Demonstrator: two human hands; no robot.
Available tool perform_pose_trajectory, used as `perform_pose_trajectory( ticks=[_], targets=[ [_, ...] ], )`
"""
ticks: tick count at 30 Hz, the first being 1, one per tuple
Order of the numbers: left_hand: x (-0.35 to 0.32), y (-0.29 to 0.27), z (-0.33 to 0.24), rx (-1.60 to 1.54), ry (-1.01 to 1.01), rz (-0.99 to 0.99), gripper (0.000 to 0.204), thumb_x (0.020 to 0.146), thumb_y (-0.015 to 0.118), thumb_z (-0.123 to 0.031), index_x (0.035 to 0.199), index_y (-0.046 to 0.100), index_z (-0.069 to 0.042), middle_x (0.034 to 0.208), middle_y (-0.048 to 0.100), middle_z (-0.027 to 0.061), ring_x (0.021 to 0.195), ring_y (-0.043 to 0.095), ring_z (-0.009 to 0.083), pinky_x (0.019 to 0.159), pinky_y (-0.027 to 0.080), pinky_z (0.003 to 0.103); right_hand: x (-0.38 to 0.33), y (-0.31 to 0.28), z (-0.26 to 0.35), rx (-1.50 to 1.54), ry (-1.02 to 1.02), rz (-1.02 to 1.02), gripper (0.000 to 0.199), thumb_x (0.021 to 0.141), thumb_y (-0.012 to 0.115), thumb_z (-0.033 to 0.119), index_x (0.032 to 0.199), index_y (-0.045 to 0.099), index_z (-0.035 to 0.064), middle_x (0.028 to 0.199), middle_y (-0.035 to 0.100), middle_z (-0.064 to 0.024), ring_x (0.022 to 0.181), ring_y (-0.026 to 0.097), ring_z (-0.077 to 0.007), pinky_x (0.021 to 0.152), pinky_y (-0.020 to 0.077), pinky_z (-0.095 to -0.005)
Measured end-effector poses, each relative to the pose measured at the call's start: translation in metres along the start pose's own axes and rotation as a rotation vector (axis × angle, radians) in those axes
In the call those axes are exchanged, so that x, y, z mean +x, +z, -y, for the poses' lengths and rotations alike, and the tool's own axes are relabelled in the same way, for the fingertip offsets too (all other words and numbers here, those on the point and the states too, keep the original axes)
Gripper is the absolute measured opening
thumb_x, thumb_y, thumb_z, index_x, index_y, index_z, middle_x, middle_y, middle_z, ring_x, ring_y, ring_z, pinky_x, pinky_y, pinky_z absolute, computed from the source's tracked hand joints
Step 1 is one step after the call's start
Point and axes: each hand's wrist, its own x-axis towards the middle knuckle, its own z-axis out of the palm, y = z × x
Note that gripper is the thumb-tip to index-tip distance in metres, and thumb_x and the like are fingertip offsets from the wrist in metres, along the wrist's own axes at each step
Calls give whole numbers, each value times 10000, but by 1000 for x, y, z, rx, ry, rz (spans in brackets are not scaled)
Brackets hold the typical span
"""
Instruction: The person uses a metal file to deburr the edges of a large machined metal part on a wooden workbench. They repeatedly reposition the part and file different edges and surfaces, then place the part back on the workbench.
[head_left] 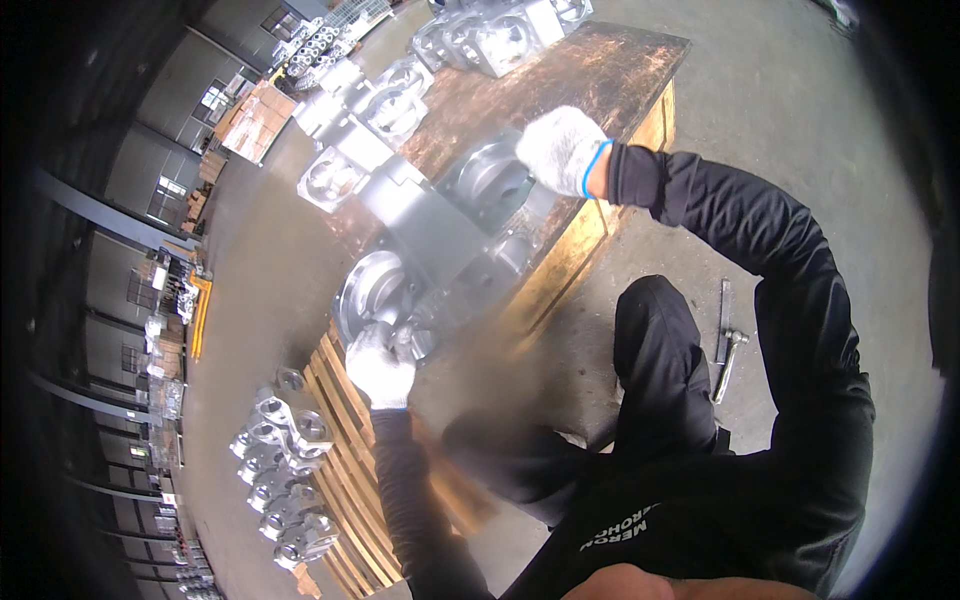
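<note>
Ample grey floor (780,110) spreads beyond the right edge of the table (630,55); left hand (382,368) and right hand (563,150), its elbow bent, grip a metal casting (425,225), well apart

- A large, silver-grey metal casting (425,235), blurred along its edges.
- Its broad, flat-faced middle lies between two round, ring-like openings, a near one (375,290) and a far one (482,182).
- It is set at a slant, the near opening further left.
- It is at the near end of the wooden table (600,60); whether it rests there or is lifted cannot be told.
</note>
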Motion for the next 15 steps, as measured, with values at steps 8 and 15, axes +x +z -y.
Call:
perform_pose_trajectory(
  ticks=[8, 15],
  targets=[
    [21, -20, -10, -195, -142, 74, 355, 1061, 586, -320, 1278, 690, -59, 1098, 733, 206, 1045, 687, 428, 914, 533, 501, -37, 1, -42, 364, 108, 9, 325, 937, 750, 259, 1244, 802, 167, 846, 767, -140, 755, 756, -302, 703, 594, -424],
    [156, 4, -88, -1530, -628, 160, 564, 1150, 408, -529, 1358, 606, -44, 1240, 669, 112, 1177, 626, 283, 1011, 524, 442, 18, -15, 17, 1021, 160, 209, 524, 999, 659, 462, 1363, 708, 88, 1191, 756, -208, 1136, 723, -382, 1021, 546, -427]
  ],
)
